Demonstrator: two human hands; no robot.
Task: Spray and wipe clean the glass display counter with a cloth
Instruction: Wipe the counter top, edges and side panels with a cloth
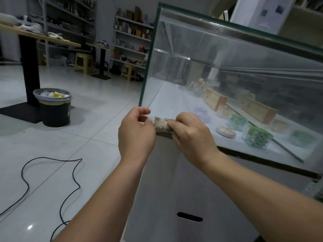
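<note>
- Beige cloth (162, 124), folded, against lower corner of glass display counter (227, 67).
- Right hand (192, 135) gripping cloth, fingers curled over it.
- Left hand (136, 131) curled, just beside cloth; grip on cloth cannot tell.
- Black bin (55, 112) on floor, far left.

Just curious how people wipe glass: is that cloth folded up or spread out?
Folded up: the cloth shows only as a small wad held between the left hand and right hand.

One cloth (162, 125) between left hand (136, 131), right hand (194, 135); two wooden boxes (215, 100) (258, 110), two green-bead tubs (238, 122) (257, 137) to right; one bin (55, 109) left.
</note>
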